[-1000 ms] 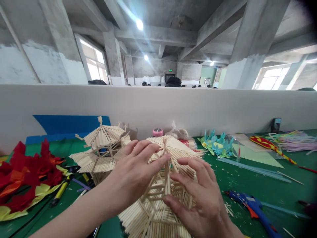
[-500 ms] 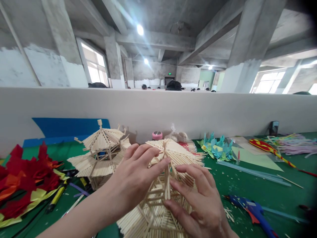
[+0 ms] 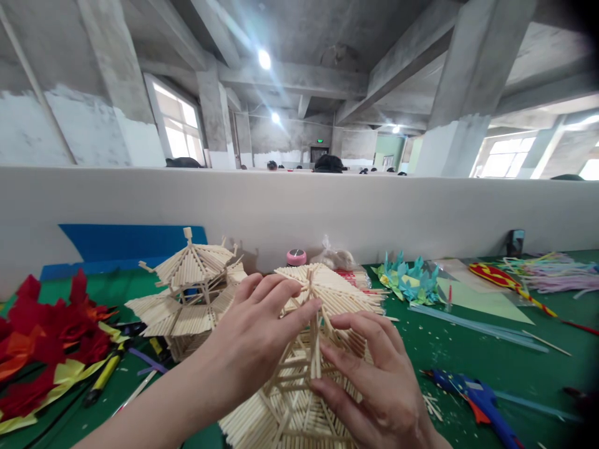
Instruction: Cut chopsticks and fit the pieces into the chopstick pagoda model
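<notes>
In front of me stands a pagoda model (image 3: 346, 285) built of thin wooden sticks, its near roof side open. My left hand (image 3: 271, 318) rests over the roof's left part, the thumb pressed to the upper end of some upright sticks (image 3: 315, 349) near the peak. My right hand (image 3: 381, 368) grips the lower end of these sticks between thumb and forefinger. Its other fingers lie along the roof's right side. A second, two-tiered stick pagoda (image 3: 189, 268) stands behind my left forearm. My left palm and part of the frame's inside are hidden.
On the green table (image 3: 449, 349) a blue glue gun (image 3: 477, 396) lies at right. Clear glue sticks (image 3: 477, 327), a blue paper flower (image 3: 408, 277) and pale ribbons (image 3: 556, 271) lie beyond it. Red paper petals (image 3: 56, 330) and a yellow cutter (image 3: 107, 374) are at left. A white partition (image 3: 262, 209) rises behind.
Both hands keep almost the same hold on the sticks and roof. The view has shifted very slightly; nothing has been let go or taken up.
</notes>
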Demonstrator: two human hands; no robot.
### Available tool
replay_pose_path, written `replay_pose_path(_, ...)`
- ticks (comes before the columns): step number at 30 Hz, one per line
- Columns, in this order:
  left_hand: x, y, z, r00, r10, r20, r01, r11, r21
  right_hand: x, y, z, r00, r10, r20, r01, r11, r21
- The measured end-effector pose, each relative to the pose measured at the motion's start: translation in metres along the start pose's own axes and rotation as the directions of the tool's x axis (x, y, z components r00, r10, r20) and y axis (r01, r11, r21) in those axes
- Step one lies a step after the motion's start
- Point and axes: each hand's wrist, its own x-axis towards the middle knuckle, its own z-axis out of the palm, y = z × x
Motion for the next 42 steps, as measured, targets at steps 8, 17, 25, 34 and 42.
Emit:
replay_pose_path(8, 0.001, 0.000, -0.004, 1.000, -0.014, 0.004, 0.014, 1.000, -0.001, -0.002, 0.004, 0.002, 0.999, -0.044, 0.029, 0.045, 0.998, -0.043)
replay_pose_path(17, -0.001, -0.004, -0.003, 1.000, 0.001, 0.007, -0.001, 0.998, -0.064, -0.007, 0.006, 0.005, 0.998, -0.064, 0.030, 0.066, 0.996, -0.059)
replay_pose_path(25, 0.004, 0.005, -0.019, 0.994, -0.041, 0.103, 0.059, 0.982, -0.178, -0.005, 0.008, 0.002, 0.995, -0.090, 0.047, 0.094, 0.991, -0.095)
replay_pose_path(34, 0.007, 0.006, -0.011, 0.999, -0.045, 0.013, 0.046, 0.990, -0.136, -0.002, 0.002, 0.006, 0.997, -0.043, -0.071, 0.037, 0.996, -0.082)
replay_pose_path(42, 0.005, 0.006, -0.009, 0.999, -0.029, 0.020, 0.032, 0.989, -0.145, 0.004, 0.001, 0.003, 0.994, -0.077, -0.082, 0.070, 0.993, -0.092)
